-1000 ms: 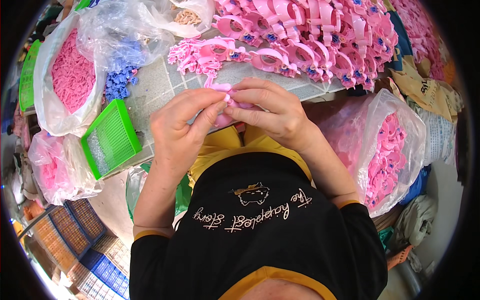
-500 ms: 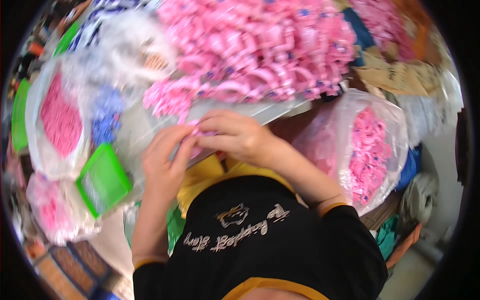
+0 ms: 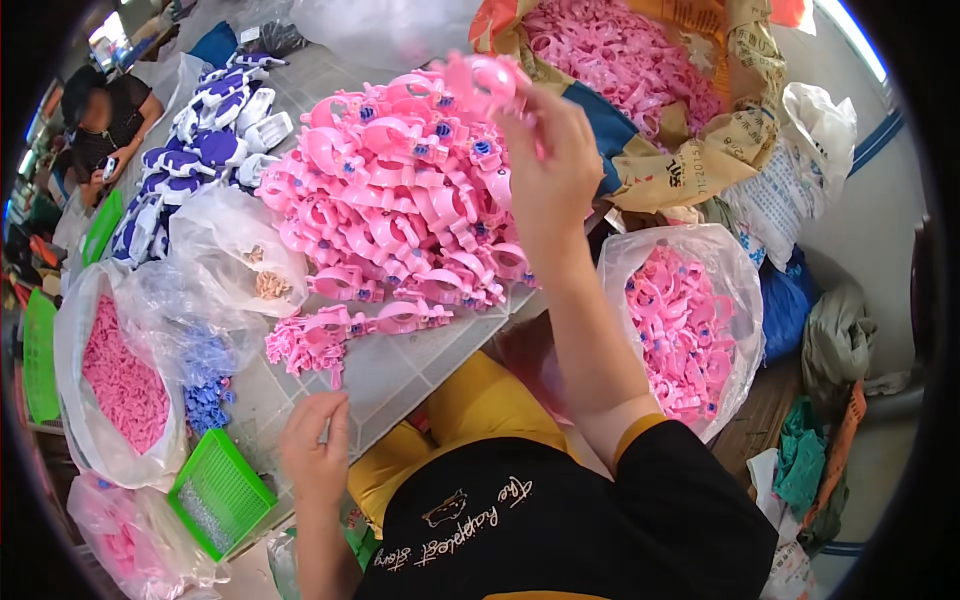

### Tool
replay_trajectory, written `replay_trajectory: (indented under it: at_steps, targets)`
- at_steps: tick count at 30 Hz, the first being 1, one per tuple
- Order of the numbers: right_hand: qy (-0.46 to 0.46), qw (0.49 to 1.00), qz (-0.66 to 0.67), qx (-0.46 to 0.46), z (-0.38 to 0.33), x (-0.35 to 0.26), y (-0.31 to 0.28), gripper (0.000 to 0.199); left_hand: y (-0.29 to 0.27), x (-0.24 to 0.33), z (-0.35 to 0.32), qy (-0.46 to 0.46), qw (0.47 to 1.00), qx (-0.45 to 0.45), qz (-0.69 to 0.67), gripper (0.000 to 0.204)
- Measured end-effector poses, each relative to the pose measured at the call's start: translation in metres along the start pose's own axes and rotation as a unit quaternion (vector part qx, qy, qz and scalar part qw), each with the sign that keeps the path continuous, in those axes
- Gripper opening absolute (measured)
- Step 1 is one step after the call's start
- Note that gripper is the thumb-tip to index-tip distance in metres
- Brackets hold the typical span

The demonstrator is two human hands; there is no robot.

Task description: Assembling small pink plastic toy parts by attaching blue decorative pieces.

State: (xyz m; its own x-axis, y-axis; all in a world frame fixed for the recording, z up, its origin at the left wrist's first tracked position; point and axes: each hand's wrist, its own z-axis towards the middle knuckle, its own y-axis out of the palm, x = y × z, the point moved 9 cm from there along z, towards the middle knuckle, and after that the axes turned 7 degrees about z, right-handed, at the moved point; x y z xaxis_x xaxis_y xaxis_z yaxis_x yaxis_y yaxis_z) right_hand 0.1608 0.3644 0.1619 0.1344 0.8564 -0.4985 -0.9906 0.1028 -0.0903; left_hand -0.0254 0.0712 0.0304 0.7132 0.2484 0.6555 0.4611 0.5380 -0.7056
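My right hand (image 3: 553, 165) is stretched out to the far side of the table, its fingers closed on a pink plastic loop-shaped part (image 3: 483, 84) above the far right of the heap. Below it lies the big heap of pink plastic parts (image 3: 400, 210), many with blue pieces fitted in them. Near the table's front edge, my left hand (image 3: 315, 445) is closed, a small silvery metal piece (image 3: 325, 431) pinched between thumb and finger. Just beyond it is a small pile of thin pink pieces (image 3: 305, 342).
A green basket (image 3: 222, 495) of tiny silvery pieces, a bag of small pink pieces (image 3: 125, 365) and blue pieces (image 3: 207, 385) stand left. Purple-and-white parts (image 3: 215, 140) lie behind. At right are a clear bag (image 3: 685, 330) and a sack (image 3: 690, 165) of pink parts. Another person (image 3: 110, 130) sits far left.
My hands were together over the table's front edge, working on a small pink part. The right has gone far out over the heap; the left has drawn back slightly. The view has shifted.
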Motion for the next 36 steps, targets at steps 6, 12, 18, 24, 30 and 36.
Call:
replay_trajectory:
  at_steps: [6, 12, 18, 24, 30, 36]
  targets:
    - [0.035, 0.995, -0.098, 0.01, 0.024, 0.061, 0.02, 0.026, 0.009, 0.003, -0.006, 0.034, 0.999, -0.012, -0.008, 0.008]
    - [-0.068, 0.96, -0.267, -0.053, 0.008, 0.053, 0.042, 0.025, 0.014, -0.003, -0.009, 0.039, 0.999, -0.018, -0.008, 0.01]
    - [0.02, 0.999, -0.022, 0.031, 0.004, 0.066, 0.015, 0.017, 0.024, -0.001, -0.008, 0.022, 0.999, -0.047, -0.015, 0.008]
    - [0.104, 0.986, -0.076, 0.109, 0.069, 0.153, -0.031, 0.021, 0.031, 0.001, -0.009, 0.013, 0.998, -0.057, -0.022, 0.006]
    - [0.297, 0.897, -0.32, -0.073, 0.077, 0.341, -0.075, 0.046, 0.027, 0.001, -0.015, 0.02, 0.999, -0.038, 0.007, 0.006]
    - [0.43, 0.834, -0.338, -0.076, 0.058, 0.527, -0.188, 0.075, 0.033, -0.001, -0.016, 0.0, 0.995, -0.096, 0.002, 0.006]
